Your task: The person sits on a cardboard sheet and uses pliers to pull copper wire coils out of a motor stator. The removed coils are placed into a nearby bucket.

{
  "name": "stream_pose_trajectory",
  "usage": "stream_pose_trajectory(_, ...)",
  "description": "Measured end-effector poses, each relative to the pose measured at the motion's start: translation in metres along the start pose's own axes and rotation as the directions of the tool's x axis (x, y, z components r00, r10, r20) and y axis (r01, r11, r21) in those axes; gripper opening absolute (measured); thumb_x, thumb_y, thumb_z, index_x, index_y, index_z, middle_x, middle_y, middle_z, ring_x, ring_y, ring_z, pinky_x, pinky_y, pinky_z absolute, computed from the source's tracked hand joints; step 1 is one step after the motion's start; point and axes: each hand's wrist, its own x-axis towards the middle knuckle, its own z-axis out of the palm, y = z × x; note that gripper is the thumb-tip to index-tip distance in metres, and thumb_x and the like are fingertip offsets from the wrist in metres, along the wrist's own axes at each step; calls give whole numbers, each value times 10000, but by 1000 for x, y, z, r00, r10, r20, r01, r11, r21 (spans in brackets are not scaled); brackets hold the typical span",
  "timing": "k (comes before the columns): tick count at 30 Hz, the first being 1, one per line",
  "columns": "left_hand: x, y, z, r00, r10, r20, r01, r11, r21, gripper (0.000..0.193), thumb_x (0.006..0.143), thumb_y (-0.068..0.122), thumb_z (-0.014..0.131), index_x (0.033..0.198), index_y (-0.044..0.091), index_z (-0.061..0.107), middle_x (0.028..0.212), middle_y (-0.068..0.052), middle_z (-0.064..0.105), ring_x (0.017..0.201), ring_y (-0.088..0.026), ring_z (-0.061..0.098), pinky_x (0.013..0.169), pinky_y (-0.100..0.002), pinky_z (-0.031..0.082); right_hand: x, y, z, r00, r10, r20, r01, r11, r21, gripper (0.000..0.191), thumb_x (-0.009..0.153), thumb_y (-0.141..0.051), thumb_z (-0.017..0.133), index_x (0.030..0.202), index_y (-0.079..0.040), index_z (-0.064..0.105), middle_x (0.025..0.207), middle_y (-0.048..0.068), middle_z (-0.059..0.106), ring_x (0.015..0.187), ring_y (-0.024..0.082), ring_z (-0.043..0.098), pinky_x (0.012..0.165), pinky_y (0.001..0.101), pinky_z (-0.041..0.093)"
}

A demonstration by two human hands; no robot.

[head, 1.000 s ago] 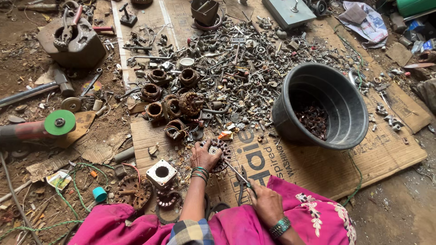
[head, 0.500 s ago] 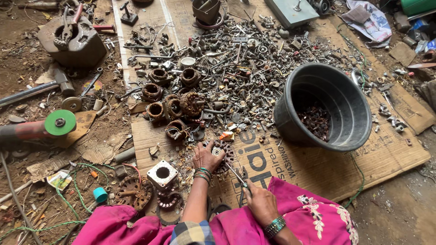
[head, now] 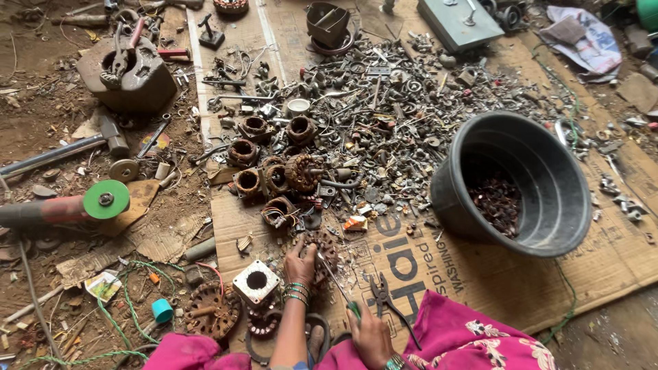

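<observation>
the left hand (head: 300, 264) presses down on a rusty round motor core (head: 322, 252) that lies flat on the cardboard sheet (head: 480, 274), fingers curled over its near rim at about 9 o'clock so the piece cannot turn or slide; it lies just in front of the person's knees, a little left of centre at the bottom of the view. the right hand (head: 369, 337) is closed around the green handle of a screwdriver (head: 336, 282), whose shaft runs up toward 11 o'clock and meets the core's face, a slant that suits prying into the windings while the other hand braces. a pair of pliers (head: 384, 301) lies on the cardboard just to the right of the shaft, handles toward the person, within easy reach. at 9 o'clock from the core sits a square white-faced stator block (head: 256, 281), and past it a rusty toothed wheel (head: 211, 310) on the dirt. at 12 o'clock a cluster of copper-wound coils (head: 274, 171) is grouped together, and behind it spreads a wide heap of bolts and small scrap (head: 384, 116). a black bucket (head: 548, 164) stands at 2 o'clock, open side up, with dark reddish bits in its bottom. an angle grinder with a green disc (head: 103, 200) lies far off at 9 o'clock, clear of the working spot.
</observation>
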Motion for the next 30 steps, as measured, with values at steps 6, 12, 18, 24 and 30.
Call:
stream_pose_trajectory(6,12,2,7,963,-228,146,207,967,148,706,831,623,543,1444,283,626,908,-280,765,808,-439,706,729,-567,584,24,32,11,996,-82,19,78,983,166,335,962,-313,607,1200,-78,632,852,191,752,732,353,747,653,468,583)
stream_pose_trajectory(12,11,12,0,985,-168,31,168,986,7,679,807,605,615,1367,225,668,992,-230,766,855,-371,719,773,-508,567,76,35,25,948,-296,-114,310,942,130,385,909,-293,670,1234,-87,649,907,225,744,838,404,730,724,481,566)
stream_pose_trajectory(18,10,19,-5,994,-102,-50,103,994,23,689,761,571,692,1348,212,671,1188,-198,727,966,-314,714,840,-451,551,57,41,24,979,-203,-9,195,922,335,402,960,-367,580,1203,-53,645,919,217,755,835,379,750,713,435,578)
stream_pose_trajectory(24,1,24,3,993,-54,-102,56,998,16,667,753,568,708,1309,201,686,1305,-188,706,1148,-338,685,975,-445,532,56,44,13,957,46,287,-111,970,216,474,1012,-427,498,1249,-39,629,833,266,704,788,403,686,719,446,516)
stream_pose_trajectory(30,-15,46,11,981,-129,-144,156,969,192,700,761,588,716,1395,303,640,1492,-281,474,1287,-436,550,1065,-519,452,56,98,-47,913,-69,402,0,986,168,456,986,-455,538,1202,-68,646,963,178,752,871,325,726,769,406,555)
